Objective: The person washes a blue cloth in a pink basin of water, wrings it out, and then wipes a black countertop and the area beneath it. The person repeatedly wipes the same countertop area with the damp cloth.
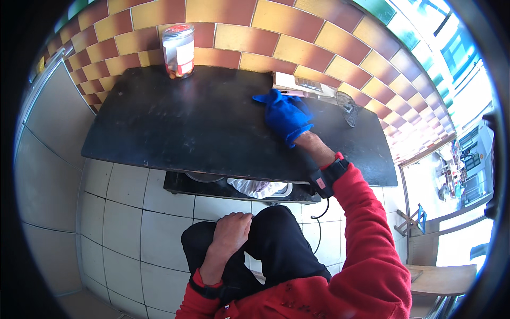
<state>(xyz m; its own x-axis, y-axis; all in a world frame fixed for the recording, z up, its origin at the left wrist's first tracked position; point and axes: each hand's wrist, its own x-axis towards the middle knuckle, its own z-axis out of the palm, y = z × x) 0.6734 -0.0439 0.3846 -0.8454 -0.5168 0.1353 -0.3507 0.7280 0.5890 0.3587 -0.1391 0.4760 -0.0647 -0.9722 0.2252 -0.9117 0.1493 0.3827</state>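
Observation:
A blue cloth [285, 113] is bunched over my right hand [306, 142] on the dark tabletop [191, 123]. It hides my fingers and leaves only the wrist end bare. The cloth is close to a pale, box-like object [297, 83] against the tiled wall, with a slim pinkish item [297, 94] along its front. To the right lies a wire mesh strainer [347, 108]. My left hand [233, 233] rests on my thigh by the knee, below the table edge. Its palm and fingertips are hidden.
A lidded clear jar [179, 52] with contents at the bottom stands by the wall. Under the tabletop, a low shelf [215, 190] bears a white plastic bag [255, 188]. A wooden stool [412, 221] and a wooden board [444, 279] are on the right. A cable [320, 231] hangs from my right wrist device.

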